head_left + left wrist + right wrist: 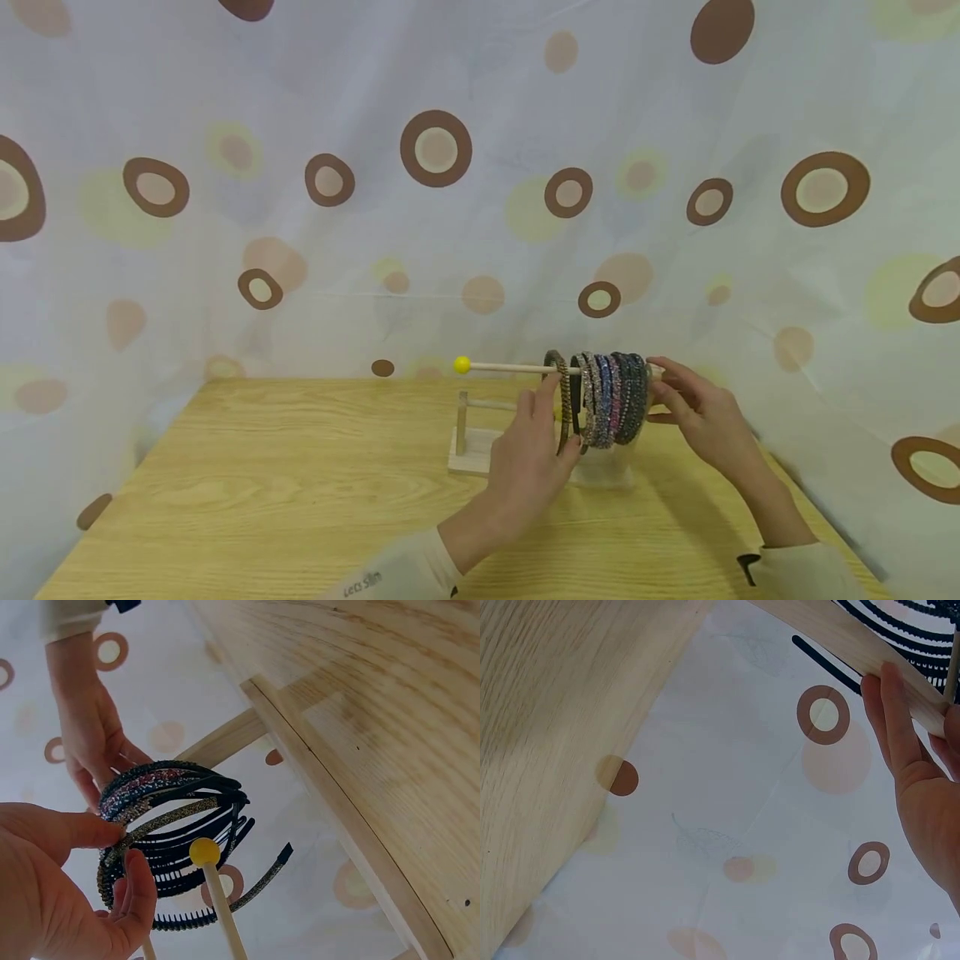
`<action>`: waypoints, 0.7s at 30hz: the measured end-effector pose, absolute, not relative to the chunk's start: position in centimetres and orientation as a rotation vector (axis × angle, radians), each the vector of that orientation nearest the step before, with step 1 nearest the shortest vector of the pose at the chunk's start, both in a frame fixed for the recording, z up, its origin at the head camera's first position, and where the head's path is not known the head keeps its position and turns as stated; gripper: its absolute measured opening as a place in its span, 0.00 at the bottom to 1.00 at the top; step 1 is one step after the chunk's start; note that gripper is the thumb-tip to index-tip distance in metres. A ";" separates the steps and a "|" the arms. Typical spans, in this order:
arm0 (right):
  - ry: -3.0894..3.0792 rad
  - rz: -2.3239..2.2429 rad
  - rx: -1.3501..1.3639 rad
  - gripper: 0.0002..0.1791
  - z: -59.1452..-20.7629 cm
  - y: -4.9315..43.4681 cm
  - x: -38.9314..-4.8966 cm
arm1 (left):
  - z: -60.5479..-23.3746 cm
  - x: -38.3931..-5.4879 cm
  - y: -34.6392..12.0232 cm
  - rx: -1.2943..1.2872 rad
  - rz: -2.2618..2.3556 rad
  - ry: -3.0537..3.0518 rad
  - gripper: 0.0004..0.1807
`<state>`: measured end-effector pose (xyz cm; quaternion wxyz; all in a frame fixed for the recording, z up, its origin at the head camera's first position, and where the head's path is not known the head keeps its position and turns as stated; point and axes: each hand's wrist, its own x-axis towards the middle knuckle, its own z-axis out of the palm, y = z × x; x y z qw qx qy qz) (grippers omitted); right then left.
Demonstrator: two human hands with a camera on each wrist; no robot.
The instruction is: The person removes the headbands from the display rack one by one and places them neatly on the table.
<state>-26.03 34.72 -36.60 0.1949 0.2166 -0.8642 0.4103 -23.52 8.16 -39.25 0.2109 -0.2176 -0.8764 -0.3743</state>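
Note:
Several glittery headbands [617, 400] in grey, blue, pink and dark tones hang side by side on the upper rod [510, 367] of a wooden display stand [472, 454]. My left hand [525, 462] pinches a gold-brown headband [564, 400] between thumb and fingers, left of the bunch and around the rod. The left wrist view shows that headband's glittery band [172, 815] at the fingertips. At the rod's right end, my right hand [716, 425] grips the stand's upright. Its fingers lie along the wooden upright [870, 645] in the right wrist view.
A yellow ball [462, 364] caps the upper rod's left end. Below it runs a lower rod [491, 405] on a short post. The stand is on a wood-grain table [300, 475], with a patterned cloth [480, 225] behind and at the sides.

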 end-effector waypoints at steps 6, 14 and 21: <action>-2.429 1.139 0.602 0.24 -36.8 34.9 -26.2 | -39.7 -23.4 8.2 -0.642 -0.970 -2.328 0.41; -2.424 1.132 0.609 0.25 -36.8 34.7 -26.0 | -39.9 -23.6 8.1 -0.653 -0.966 -2.294 0.40; -2.418 1.134 0.605 0.25 -36.6 34.8 -25.9 | -39.4 -23.8 7.7 -0.622 -1.029 -2.351 0.41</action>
